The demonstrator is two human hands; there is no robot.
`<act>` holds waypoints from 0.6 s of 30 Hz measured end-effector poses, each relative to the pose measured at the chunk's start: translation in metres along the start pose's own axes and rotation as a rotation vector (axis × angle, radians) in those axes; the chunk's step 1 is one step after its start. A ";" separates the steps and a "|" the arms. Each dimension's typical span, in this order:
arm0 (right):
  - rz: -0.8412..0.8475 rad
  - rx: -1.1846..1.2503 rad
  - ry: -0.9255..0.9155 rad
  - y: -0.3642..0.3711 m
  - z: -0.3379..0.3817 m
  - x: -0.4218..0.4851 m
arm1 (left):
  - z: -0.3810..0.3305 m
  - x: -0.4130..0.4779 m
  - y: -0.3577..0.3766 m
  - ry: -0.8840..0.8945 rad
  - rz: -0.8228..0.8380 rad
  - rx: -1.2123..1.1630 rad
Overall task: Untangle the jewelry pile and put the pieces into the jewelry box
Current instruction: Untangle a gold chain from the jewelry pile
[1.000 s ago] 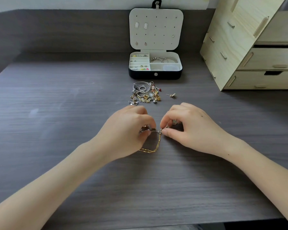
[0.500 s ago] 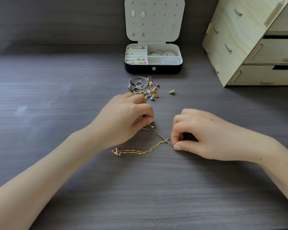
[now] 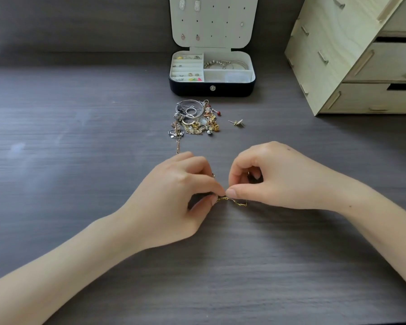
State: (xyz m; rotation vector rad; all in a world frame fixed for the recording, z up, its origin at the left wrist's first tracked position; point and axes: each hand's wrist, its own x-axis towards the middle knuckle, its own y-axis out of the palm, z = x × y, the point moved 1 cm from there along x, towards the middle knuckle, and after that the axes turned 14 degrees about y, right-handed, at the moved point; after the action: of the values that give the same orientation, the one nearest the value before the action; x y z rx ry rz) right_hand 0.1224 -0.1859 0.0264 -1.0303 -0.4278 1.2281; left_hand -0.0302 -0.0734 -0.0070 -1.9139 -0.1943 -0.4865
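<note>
A gold chain [image 3: 235, 201] lies bunched on the dark table between my hands. My left hand [image 3: 174, 198] pinches its left end with thumb and forefinger. My right hand [image 3: 277, 177] pinches it right beside, fingers curled; most of the chain is hidden under the fingers. Beyond them sits the tangled jewelry pile [image 3: 193, 119] of silver rings, gold and rose charms. The open jewelry box [image 3: 212, 89] stands behind the pile, black outside, white inside, with rings, bracelets and earrings in its compartments.
A loose small gold earring [image 3: 237, 123] lies to the right of the pile. A light wooden drawer unit [image 3: 352, 57] stands at the back right. The box lid [image 3: 213, 19] stands upright with earrings pinned on it.
My hands have come together from about a hand's width apart. The gold chain, stretched out to the left before, is now gathered at my fingertips. The camera has tilted lower.
</note>
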 end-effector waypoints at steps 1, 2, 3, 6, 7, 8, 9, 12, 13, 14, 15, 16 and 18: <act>0.005 -0.003 0.009 0.001 0.000 0.001 | 0.000 -0.001 0.001 0.010 -0.004 -0.013; 0.008 -0.004 0.019 0.001 0.000 0.003 | 0.000 -0.002 0.001 0.021 -0.011 -0.024; 0.009 -0.004 0.027 0.001 0.000 0.004 | 0.000 -0.003 0.001 0.035 -0.015 -0.030; 0.013 0.024 0.048 0.000 -0.002 0.002 | 0.001 -0.003 0.001 0.086 -0.004 -0.016; 0.016 0.038 0.053 -0.001 -0.003 0.001 | 0.001 -0.003 0.001 0.093 0.002 -0.007; 0.018 0.048 0.054 -0.001 -0.004 0.000 | 0.001 -0.003 0.001 0.095 0.004 0.000; 0.016 0.052 0.054 -0.001 -0.005 -0.001 | 0.001 -0.003 0.001 0.095 0.004 0.003; -0.011 0.007 0.036 -0.002 -0.006 0.000 | 0.000 -0.003 0.002 0.112 0.013 0.007; -0.020 -0.020 0.022 -0.002 -0.007 0.000 | -0.001 -0.003 0.002 0.123 0.019 0.001; -0.023 -0.038 0.006 -0.002 -0.007 0.001 | -0.001 -0.002 0.002 0.133 0.027 -0.007; -0.022 -0.047 -0.014 -0.002 -0.006 0.001 | -0.001 -0.002 0.001 0.141 0.037 -0.013; -0.017 -0.051 -0.037 -0.001 -0.005 0.001 | -0.001 -0.001 0.001 0.146 0.047 -0.015; -0.007 -0.070 -0.081 -0.001 -0.004 0.001 | -0.001 -0.001 0.002 0.152 0.066 -0.009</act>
State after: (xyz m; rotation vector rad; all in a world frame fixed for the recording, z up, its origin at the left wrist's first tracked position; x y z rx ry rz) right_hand 0.1264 -0.1863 0.0248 -1.0399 -0.5395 1.2591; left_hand -0.0309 -0.0748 -0.0086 -1.8764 -0.0295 -0.5863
